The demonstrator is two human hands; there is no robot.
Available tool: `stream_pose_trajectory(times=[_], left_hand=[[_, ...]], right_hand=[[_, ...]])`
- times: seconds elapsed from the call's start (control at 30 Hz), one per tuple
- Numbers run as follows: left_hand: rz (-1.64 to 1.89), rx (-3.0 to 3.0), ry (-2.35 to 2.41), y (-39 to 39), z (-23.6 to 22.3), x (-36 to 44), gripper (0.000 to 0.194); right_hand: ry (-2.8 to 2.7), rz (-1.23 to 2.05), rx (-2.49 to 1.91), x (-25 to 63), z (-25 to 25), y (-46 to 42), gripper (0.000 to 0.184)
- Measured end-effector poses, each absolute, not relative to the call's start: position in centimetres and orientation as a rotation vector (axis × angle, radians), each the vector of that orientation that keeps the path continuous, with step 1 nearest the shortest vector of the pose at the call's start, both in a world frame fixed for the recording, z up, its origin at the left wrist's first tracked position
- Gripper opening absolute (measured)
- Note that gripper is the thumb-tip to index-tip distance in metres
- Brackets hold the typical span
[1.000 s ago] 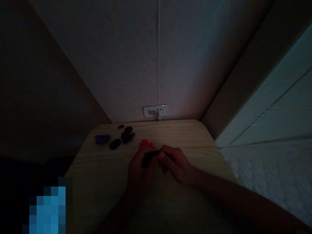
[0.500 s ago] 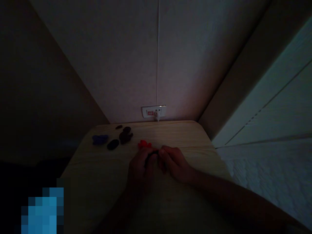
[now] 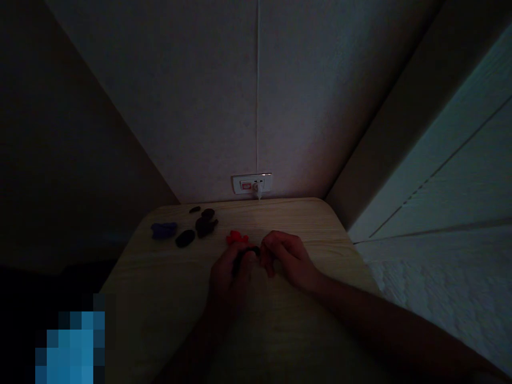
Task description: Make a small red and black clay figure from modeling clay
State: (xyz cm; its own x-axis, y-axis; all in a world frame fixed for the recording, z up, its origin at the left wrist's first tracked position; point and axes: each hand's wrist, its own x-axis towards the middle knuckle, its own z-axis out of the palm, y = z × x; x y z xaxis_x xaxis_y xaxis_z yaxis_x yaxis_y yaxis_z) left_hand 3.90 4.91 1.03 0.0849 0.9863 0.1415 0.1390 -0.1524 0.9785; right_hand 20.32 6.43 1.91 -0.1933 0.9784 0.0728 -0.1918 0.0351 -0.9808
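Over the wooden tabletop, my left hand [image 3: 228, 269] is closed around a dark piece of modelling clay [image 3: 252, 249], its thumb pressing on the near side. My right hand [image 3: 290, 258] is closed in a pinch just beside the clay's right end. The dim light hides what its fingertips hold, if anything. Right behind my left fingers lies a red lump of modelling clay [image 3: 237, 237], partly covered by them. Farther left rest a brown clay shape [image 3: 205, 226] with bumps, a black oval piece [image 3: 185, 238] and a blue lump [image 3: 164, 230].
The light-wood table [image 3: 280, 218] has rounded far corners and stands against a wall [image 3: 200, 106]. A socket plate [image 3: 237, 185] with a red switch and a plug sits just above its edge. A small dark strip [image 3: 194, 209] lies at the back left. A pale panel [image 3: 448, 186] rises at right.
My right hand has lifted slightly up and away from the clay, its fingers loosening a little. My left hand keeps its hold, with more of the dark clay showing.
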Motion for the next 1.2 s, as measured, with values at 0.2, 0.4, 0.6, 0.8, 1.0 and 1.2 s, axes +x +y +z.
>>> stream_pose_trajectory(times=[0.2, 0.4, 0.6, 0.8, 1.0, 1.2], left_hand=[[1.200, 1.188, 1.155, 5.2, 1.7, 4.5, 0.030], [1.215, 1.208, 1.253, 5.4, 1.4, 4.7, 0.025], [1.204, 1.290, 1.331, 5.3, 1.4, 4.5, 0.025], [1.157, 1.305, 1.266, 5.5, 1.2, 4.0, 0.022], [1.127, 1.156, 1.048, 5.7, 1.1, 4.2, 0.024], [1.124, 0.962, 0.885, 5.8, 0.4, 4.6, 0.027]], right_hand=[[-1.166, 1.323, -0.910, 20.3, 2.2, 6.2, 0.024], [-1.453, 1.156, -0.972, 20.9, 2.5, 5.7, 0.013], [-1.790, 0.895, -1.071, 21.1, 3.3, 5.8, 0.018], [-1.980, 0.768, -0.972, 21.3, 2.9, 6.5, 0.017], [-1.795, 0.990, -1.006, 20.8, 2.5, 6.2, 0.034], [-1.539, 1.282, -1.042, 20.7, 1.9, 6.3, 0.045]])
